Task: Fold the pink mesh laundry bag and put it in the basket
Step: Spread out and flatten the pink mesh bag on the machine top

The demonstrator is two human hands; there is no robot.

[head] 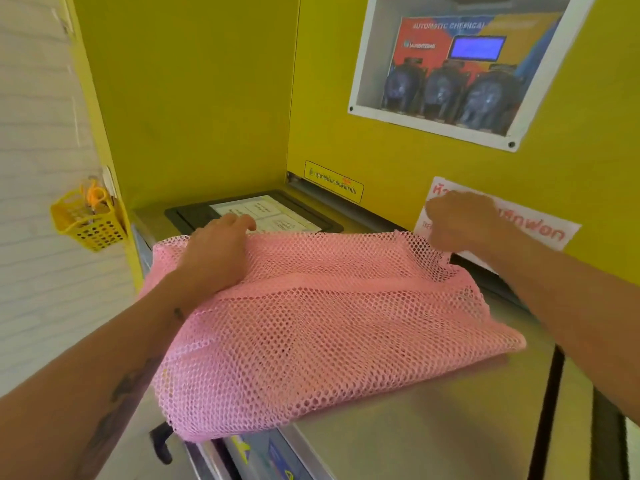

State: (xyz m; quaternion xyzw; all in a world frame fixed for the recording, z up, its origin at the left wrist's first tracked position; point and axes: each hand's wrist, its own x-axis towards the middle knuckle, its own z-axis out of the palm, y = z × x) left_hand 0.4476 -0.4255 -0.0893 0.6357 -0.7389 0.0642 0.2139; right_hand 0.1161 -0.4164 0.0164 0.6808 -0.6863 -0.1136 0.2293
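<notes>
Folding step in hand, judged from the lie of the cloth: pink open-weave mesh laundry bag spread over the flat grey metal surface, seemingly the top of a machine, with a doubled band across its middle and its near corner hanging past the front edge. Left hand lying on the far left edge of the bag, fingers curled over and gripping the mesh there. Right hand blurred, raised at the far right corner of the bag, fingers bent downward toward the mesh; gripping or merely touching, cannot tell. Next move, by judgement: far edge brought toward the body over the near half, both corners carried together so the slack mesh does not skew, then pressed flat before another fold. No basket large enough for the bag in sight, so a turn away likely needed afterwards. Beyond both hands, bright yellow panelled walls meeting in a corner. Above the right hand, a white-framed window showing three dark pump units. Just behind the right hand, a white paper notice with red lettering. Beyond the left hand, a black-rimmed recessed panel carrying a printed sheet. Left of the left hand, a pale brick wall, and on it a small yellow perforated plastic basket.
</notes>
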